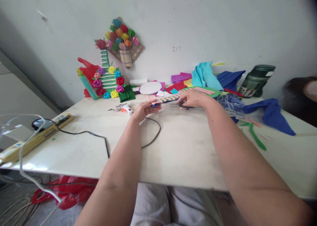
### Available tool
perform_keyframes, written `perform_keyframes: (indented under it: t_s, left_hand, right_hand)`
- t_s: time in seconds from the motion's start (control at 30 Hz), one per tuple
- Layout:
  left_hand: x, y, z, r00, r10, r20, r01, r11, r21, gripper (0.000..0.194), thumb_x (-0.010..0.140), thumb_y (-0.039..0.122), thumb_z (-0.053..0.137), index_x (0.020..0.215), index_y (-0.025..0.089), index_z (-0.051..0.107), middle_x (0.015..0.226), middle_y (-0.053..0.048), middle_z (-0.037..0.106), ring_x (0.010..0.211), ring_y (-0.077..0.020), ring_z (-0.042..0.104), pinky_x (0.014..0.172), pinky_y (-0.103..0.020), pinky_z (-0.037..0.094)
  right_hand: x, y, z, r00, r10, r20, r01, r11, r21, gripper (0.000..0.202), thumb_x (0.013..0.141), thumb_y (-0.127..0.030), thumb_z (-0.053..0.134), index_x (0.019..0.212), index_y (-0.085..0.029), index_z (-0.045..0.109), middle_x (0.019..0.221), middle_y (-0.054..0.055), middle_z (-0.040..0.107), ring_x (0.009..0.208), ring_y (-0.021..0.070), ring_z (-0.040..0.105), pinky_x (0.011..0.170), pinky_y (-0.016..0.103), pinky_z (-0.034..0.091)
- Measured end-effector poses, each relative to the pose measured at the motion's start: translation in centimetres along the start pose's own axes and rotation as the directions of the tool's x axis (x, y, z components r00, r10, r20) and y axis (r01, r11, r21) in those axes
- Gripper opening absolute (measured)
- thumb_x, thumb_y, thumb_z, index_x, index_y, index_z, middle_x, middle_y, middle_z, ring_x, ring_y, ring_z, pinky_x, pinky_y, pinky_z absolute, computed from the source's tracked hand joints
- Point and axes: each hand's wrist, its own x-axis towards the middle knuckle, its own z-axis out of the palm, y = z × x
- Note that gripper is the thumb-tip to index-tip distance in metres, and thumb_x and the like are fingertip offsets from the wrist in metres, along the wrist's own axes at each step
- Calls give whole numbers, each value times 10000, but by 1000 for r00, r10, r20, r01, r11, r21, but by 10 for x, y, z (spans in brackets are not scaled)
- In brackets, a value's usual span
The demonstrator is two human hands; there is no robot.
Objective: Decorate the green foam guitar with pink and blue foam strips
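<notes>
My left hand (147, 109) is closed on a small dark blue piece (155, 105) near the middle of the table. Just to its right, my right hand (192, 99) grips dark-handled scissors (182, 104), whose blades point left toward that blue piece. Behind both hands lies a long green shape with pink strips (204, 90), its narrow end close to my left fingertips. Whether the blades touch the blue piece is too small to tell.
A glue gun (126, 108) with a black cord lies left of my hands. Paper flowers (111, 79) stand at the back left. Blue cloth (272, 112), tangled string (230, 104) and a dark bottle (256, 80) are at right. A power strip (37, 137) sits far left.
</notes>
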Motion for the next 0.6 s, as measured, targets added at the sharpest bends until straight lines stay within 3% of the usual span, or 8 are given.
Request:
perform_keyframes:
  t_s: [0.23,0.6]
  left_hand:
    - [2,-2,-2,999,0,-36,0,1000,-1,483,676,236,498,1119,61,578,910,-164,696,896,-283,657,842,-406,468]
    - [1,-1,-5,999,49,8,-48,999,-22,507,658,258,526,1120,56,578,919,-163,697,911,-294,651,841,-417,469]
  right_hand:
    - [0,-3,-1,1000,11,-3,-11,999,34,344,638,-258,653,973,-210,718,754,-9,678,615,112,546,533,211,361]
    - [-1,-3,0,1000,14,7,-15,995,99,366,628,-284,651,976,-188,716,719,-8,658,591,109,515,529,224,340]
